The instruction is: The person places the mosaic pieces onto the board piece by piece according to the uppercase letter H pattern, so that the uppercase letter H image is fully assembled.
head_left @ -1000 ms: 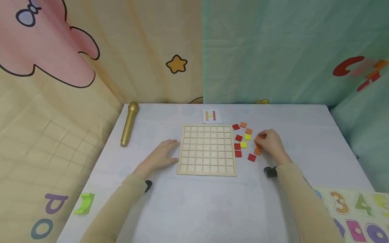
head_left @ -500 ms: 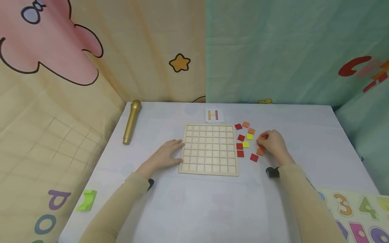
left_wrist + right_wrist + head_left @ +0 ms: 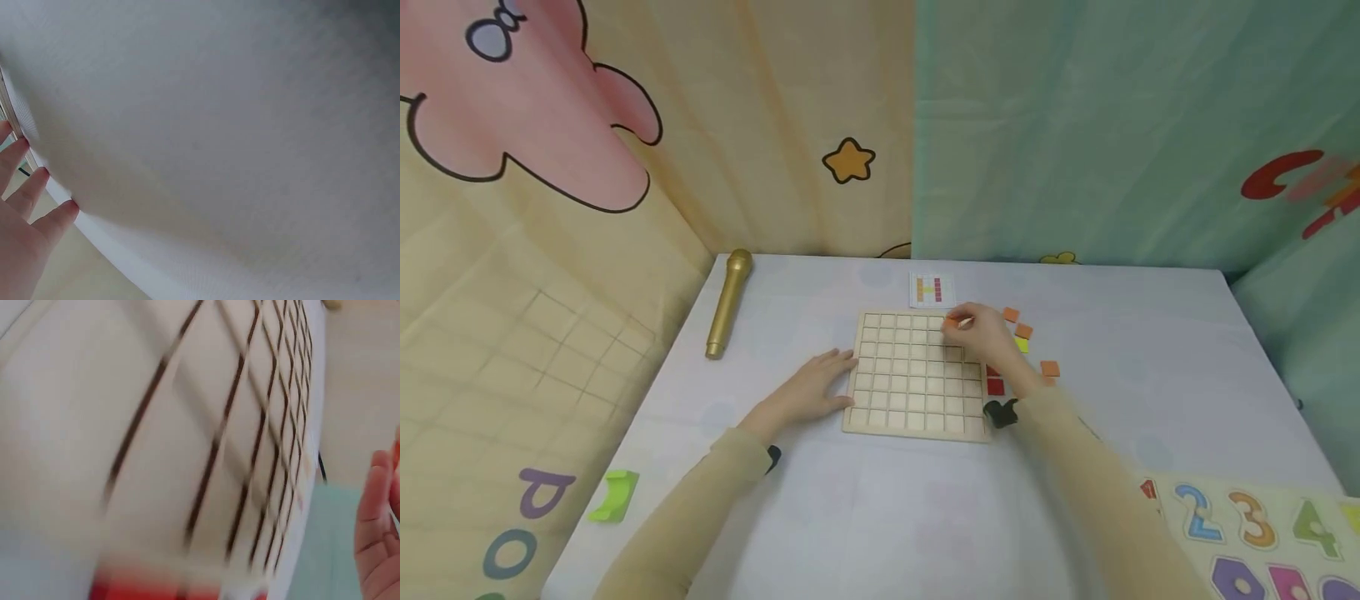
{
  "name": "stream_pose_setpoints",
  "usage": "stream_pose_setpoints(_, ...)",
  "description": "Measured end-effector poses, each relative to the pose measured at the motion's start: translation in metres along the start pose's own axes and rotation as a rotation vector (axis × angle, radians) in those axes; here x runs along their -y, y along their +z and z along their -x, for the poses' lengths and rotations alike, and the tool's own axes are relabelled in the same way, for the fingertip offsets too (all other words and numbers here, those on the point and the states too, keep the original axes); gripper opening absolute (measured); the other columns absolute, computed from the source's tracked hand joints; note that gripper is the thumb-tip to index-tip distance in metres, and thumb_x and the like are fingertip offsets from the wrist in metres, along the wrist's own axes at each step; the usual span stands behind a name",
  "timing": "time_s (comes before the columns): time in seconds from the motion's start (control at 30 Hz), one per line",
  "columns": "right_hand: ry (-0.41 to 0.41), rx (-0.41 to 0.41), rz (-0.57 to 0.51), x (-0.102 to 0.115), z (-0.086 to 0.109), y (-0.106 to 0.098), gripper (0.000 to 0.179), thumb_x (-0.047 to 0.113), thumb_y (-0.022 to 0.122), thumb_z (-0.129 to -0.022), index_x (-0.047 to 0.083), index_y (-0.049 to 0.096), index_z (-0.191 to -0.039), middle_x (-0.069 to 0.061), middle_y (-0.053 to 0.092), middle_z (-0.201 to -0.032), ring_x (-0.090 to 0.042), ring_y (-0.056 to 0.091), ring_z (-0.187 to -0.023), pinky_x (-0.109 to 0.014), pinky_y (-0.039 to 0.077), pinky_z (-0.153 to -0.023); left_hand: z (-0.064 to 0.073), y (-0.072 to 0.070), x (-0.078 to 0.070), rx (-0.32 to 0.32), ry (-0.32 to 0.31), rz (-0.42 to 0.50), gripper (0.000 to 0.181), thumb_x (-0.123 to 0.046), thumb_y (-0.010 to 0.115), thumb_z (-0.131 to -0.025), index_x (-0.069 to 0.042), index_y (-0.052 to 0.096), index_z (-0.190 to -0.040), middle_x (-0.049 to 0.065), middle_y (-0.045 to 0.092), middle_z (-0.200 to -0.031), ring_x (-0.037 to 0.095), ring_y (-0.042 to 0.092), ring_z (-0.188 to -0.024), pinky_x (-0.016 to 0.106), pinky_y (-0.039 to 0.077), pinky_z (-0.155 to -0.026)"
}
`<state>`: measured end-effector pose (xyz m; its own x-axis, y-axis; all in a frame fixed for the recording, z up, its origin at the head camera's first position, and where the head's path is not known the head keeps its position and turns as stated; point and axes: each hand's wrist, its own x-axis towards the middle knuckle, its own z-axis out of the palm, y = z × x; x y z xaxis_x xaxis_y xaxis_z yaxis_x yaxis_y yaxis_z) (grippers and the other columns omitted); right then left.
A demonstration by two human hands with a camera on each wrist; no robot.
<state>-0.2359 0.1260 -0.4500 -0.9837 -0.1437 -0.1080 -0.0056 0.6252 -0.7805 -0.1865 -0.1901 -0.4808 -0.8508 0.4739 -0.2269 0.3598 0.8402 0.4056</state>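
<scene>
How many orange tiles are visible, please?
5: one tile in the right hand, two tiles right of the board, two tiles by the right cuff, one partly covered; more may be hidden.

My left sleeve (image 3: 681,512), lower left in the frame, is long and tan. My right sleeve (image 3: 1101,483), lower right, is tan too. A small black gadget (image 3: 1001,413) sticks out by each cuff (image 3: 739,451). My left hand (image 3: 807,388) and right hand (image 3: 987,338) are bare.

Around the grid board (image 3: 895,392), tabletop (image 3: 895,508) at six o'clock gave passing room; left fingers (image 3: 837,360) obstructed nine, loose tiles (image 3: 1049,368) three, the right sleeve (image 3: 1097,475) four.
</scene>
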Motion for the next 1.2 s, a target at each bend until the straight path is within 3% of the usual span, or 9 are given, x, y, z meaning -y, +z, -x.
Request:
stream_pose_setpoints(0.23, -0.079, 0.084, -0.036, 0.033, -0.028, 0.059, 0.030, 0.025, 0.070, -0.089, 0.006, 0.069, -0.113, -0.011, 0.067, -0.115, -0.024, 0.062, -0.098, -0.035, 0.054, -0.085, 0.001, 0.002, 0.002, 0.009, 0.002, 0.004, 0.071, -0.036, 0.068, -0.092, -0.011, 0.039, -0.151, 0.006, 0.025, -0.163, 0.032, 0.017, -0.152, 0.054, 0.019, -0.123)
stream_pose_setpoints(0.47, -0.149, 0.136, 0.137, 0.033, -0.043, 0.085, 0.028, 0.015, 0.064, -0.088, 0.000, 0.068, -0.112, -0.013, 0.066, -0.104, -0.021, 0.059, -0.090, -0.034, 0.053, -0.081, 0.004, 0.009, -0.001, 0.018, -0.003, 0.019, 0.071, -0.035, 0.069, -0.092, -0.009, 0.038, -0.151, 0.008, 0.026, -0.163, 0.030, 0.019, -0.152, 0.051, 0.018, -0.124)
stream_pose_setpoints(0.63, -0.209, 0.136, 0.226, 0.033, -0.050, 0.092, 0.023, 0.011, 0.063, -0.086, 0.001, 0.070, -0.105, -0.012, 0.059, -0.101, -0.021, 0.054, -0.085, -0.032, 0.051, -0.078, 0.004, 0.006, -0.002, 0.012, -0.005, -0.009, 0.071, -0.036, 0.068, -0.093, -0.010, 0.038, -0.152, 0.008, 0.026, -0.163, 0.029, 0.019, -0.152, 0.049, 0.017, -0.124)
stream_pose_setpoints(0.9, -0.171, 0.149, 0.191, 0.034, -0.053, 0.089, 0.033, 0.007, 0.068, -0.083, 0.003, 0.069, -0.116, -0.013, 0.058, -0.107, -0.023, 0.054, -0.090, -0.038, 0.051, -0.086, 0.001, 0.004, 0.000, 0.018, -0.024, -0.022, 0.073, -0.039, 0.068, -0.092, -0.012, 0.037, -0.152, 0.005, 0.026, -0.164, 0.025, 0.017, -0.153, 0.046, 0.015, -0.125)
stream_pose_setpoints(1.07, -0.181, 0.160, 0.197, 0.035, -0.051, 0.088, 0.033, 0.004, 0.068, -0.081, 0.002, 0.071, -0.114, -0.014, 0.058, -0.105, -0.022, 0.052, -0.087, -0.037, 0.050, -0.083, 0.001, 0.005, 0.001, 0.017, -0.021, -0.018, 0.073, -0.040, 0.068, -0.092, -0.012, 0.037, -0.152, 0.005, 0.025, -0.164, 0.025, 0.017, -0.153, 0.047, 0.015, -0.125)
stream_pose_setpoints(1.2, -0.178, 0.166, 0.206, 0.037, -0.050, 0.088, 0.036, 0.002, 0.068, -0.081, 0.001, 0.071, -0.117, -0.015, 0.059, -0.109, -0.024, 0.055, -0.093, -0.038, 0.051, -0.089, 0.002, 0.005, 0.001, 0.009, -0.014, -0.013, 0.073, -0.039, 0.067, -0.092, -0.012, 0.036, -0.153, 0.004, 0.023, -0.164, 0.025, 0.017, -0.153, 0.047, 0.015, -0.125)
